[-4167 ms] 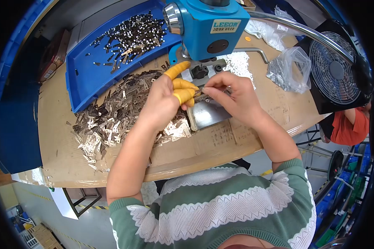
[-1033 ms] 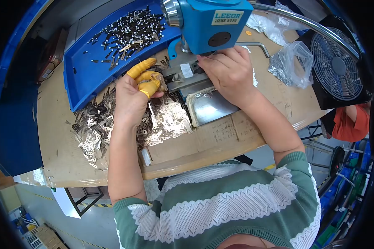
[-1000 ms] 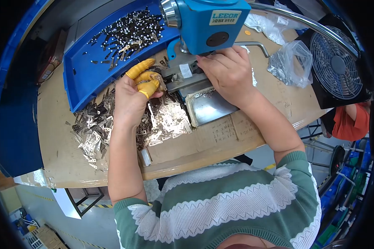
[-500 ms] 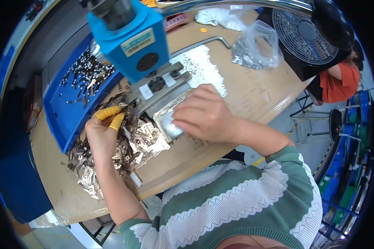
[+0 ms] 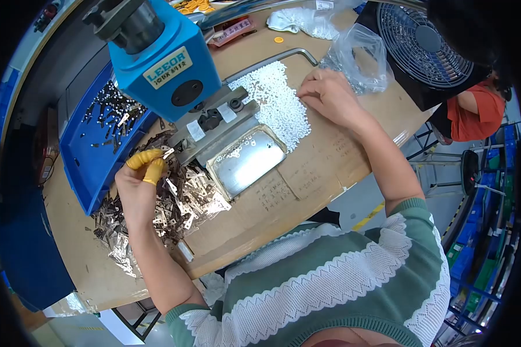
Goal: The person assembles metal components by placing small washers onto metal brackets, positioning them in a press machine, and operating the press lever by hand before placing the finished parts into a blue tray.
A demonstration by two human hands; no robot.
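Note:
My left hand [image 5: 140, 188], with yellow finger cots on thumb and forefinger, pinches a small flat metal strip [image 5: 168, 153] above a heap of similar metal strips [image 5: 179, 199]. At the right edge of the white bead-like parts [image 5: 278, 104], my right hand [image 5: 336, 99] has its fingers bent and close together; anything between their tips is too small to make out. A metal fixture bar [image 5: 220, 130] lies between the hands, beneath the blue press head [image 5: 168, 69]. In front of the bar, a shallow rectangular tray [image 5: 252, 168] has a few small parts along its far side.
A blue bin [image 5: 78, 168] at left holds dark strips with white parts. A bent metal rod [image 5: 298, 53] lies behind the white parts. At the right stand a clear plastic bag [image 5: 362, 55] and a black fan [image 5: 428, 40]. A person in orange [image 5: 474, 115] sits beyond.
My right hand has moved from over the tray to the far right edge of the white parts. My left hand has shifted slightly left, the metal strip now showing at its fingertips.

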